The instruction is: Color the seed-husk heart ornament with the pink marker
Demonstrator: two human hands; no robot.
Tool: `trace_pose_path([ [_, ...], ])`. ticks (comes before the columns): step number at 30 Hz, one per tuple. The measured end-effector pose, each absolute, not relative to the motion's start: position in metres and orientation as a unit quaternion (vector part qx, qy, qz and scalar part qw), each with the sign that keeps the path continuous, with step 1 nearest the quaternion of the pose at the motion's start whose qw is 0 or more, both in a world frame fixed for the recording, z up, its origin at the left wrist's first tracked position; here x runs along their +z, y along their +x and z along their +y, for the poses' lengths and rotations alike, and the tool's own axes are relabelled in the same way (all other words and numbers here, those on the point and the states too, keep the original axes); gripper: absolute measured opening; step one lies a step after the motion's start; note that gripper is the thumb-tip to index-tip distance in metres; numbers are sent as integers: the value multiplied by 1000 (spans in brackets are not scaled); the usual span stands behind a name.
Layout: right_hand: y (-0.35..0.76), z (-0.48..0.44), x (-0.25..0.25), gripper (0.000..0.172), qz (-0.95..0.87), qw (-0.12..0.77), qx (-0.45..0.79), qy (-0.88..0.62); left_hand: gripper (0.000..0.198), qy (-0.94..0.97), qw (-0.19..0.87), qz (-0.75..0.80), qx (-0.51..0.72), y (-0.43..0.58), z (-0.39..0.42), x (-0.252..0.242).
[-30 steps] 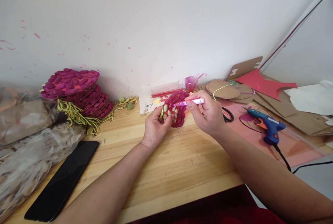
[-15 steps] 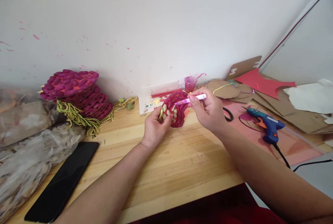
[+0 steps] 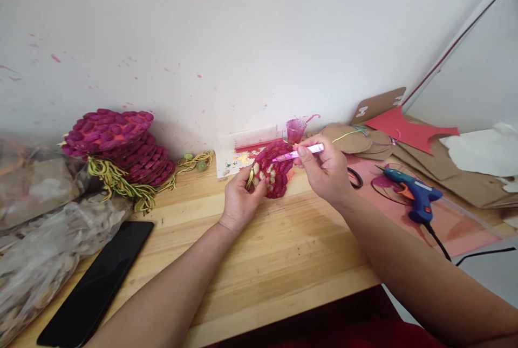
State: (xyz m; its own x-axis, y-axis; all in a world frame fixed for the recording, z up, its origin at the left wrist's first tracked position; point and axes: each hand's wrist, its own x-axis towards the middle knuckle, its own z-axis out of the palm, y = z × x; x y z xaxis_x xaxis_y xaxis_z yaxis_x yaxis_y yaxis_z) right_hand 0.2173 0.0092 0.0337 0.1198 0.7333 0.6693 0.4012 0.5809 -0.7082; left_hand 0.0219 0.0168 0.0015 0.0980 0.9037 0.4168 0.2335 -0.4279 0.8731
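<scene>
My left hand (image 3: 242, 197) grips the lower left edge of a round magenta piece (image 3: 279, 189) covered in bumpy shells, several of them still pale. A yellow-green string hangs by its left edge. My right hand (image 3: 324, 170) is closed around a white marker (image 3: 311, 149), whose pink tip touches or hovers just over the piece; which of the two I cannot tell. Behind the piece, a white tray (image 3: 222, 160) holds small coloured stars. A pink-stained cup (image 3: 295, 130) stands at the tray's right.
Stacked magenta pieces (image 3: 109, 132), plastic bags (image 3: 36, 261) and a black phone (image 3: 97, 283) lie left on the wooden table (image 3: 259, 278). On the right are a blue glue gun (image 3: 418, 197), black-handled scissors (image 3: 355, 178), cardboard (image 3: 465, 183) and red paper (image 3: 408, 129).
The marker and my right hand have shifted very slightly to the right. My left hand keeps its hold on the magenta piece.
</scene>
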Motion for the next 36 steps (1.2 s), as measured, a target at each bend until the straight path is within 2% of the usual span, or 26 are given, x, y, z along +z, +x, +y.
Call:
trace_pose_path([
  [21,214,5,35,19,-661,583,103,-460,17,658,353,428,510,20,20,-2],
  [29,204,-5,40,9,-723,521,4,-455,21,644,359,446,507,19,20,-1],
  [36,205,-3,40,6,-709,549,-14,-443,23,624,392,448,506,18,22,-5],
])
